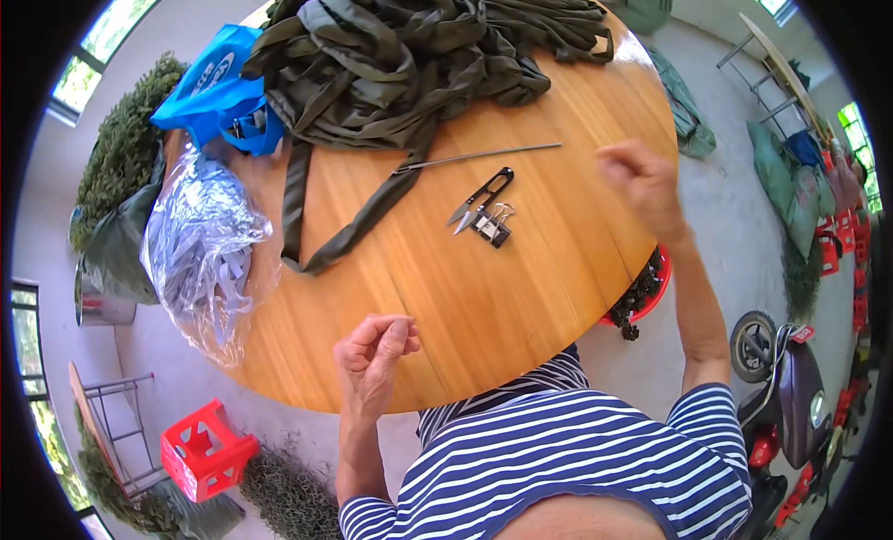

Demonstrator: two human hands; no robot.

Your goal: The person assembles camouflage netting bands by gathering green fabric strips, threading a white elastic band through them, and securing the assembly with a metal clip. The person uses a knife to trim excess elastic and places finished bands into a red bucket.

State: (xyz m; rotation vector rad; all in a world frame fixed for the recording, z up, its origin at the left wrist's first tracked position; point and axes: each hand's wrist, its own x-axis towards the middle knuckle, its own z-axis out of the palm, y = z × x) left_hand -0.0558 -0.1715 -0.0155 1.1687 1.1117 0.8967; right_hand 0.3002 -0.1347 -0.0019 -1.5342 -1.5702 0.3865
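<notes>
Above the near edge of the wooden table, my left hand point(372, 356) is closed with its thumb pressed against the curled fingers. My right hand point(644, 182), slightly blurred, hovers over the right side with its fingers curled in. Whatever either hand pinches, if anything, does not show. Between them and farther back lie black-handled thread snips point(486, 198), blades apart, touching or nearly touching a black binder clip point(492, 226). A thin metal rod point(493, 155) lies behind these, its left end on a dark green fabric strip point(349, 233). That strip loops out from a large pile of the same fabric point(391, 66).
At the table's point(446, 298) left edge sit a clear plastic bag of grey strips point(209, 252) and a blue bag point(219, 93). A red stool point(205, 450) stands lower left. A red basin point(656, 293) with dark pieces is by the right edge; a scooter point(791, 391) stands farther right.
</notes>
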